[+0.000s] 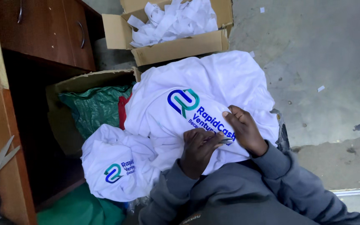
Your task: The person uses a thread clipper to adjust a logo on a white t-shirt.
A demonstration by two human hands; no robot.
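Observation:
A white garment [213, 79] with a blue and green printed logo [183, 101] lies bunched on my lap. My left hand [197, 149] rests on it just below the print, fingers curled around a small metal tool [226, 141] whose tip points right. My right hand [245, 130] lies on the cloth beside it, fingers bent and pressing the fabric at the edge of the print, next to the tool's tip. Both arms are in grey sleeves. What kind of tool it is I cannot make out.
A second white printed garment [117, 166] lies at the lower left. Behind stands a cardboard box [180, 48] of white strips. A green sack [94, 108] sits in another box. At left are a wooden cabinet [51, 33] and scissors [3, 156]; at right, concrete floor [321, 62].

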